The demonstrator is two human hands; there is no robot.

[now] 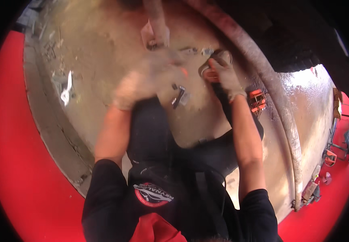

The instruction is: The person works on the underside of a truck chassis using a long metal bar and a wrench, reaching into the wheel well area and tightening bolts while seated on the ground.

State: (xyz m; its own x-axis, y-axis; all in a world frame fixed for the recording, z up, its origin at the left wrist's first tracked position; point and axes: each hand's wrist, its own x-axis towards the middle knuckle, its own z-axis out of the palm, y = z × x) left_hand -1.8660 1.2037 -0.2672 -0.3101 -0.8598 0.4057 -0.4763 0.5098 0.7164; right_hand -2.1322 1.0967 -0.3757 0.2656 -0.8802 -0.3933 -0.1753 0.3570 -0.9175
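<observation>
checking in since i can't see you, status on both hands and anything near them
Left hand blurred, grip unclear. Right hand at right foot, grip unclear. Dark T-shaped tool between legs. Thick tube curves past on right.

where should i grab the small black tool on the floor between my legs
Likely by the slim dark shaft of the black tool, from above on the near side: it lies on the floor, slim end toward you, wider end away, so a pinch across it seems easiest.
</observation>
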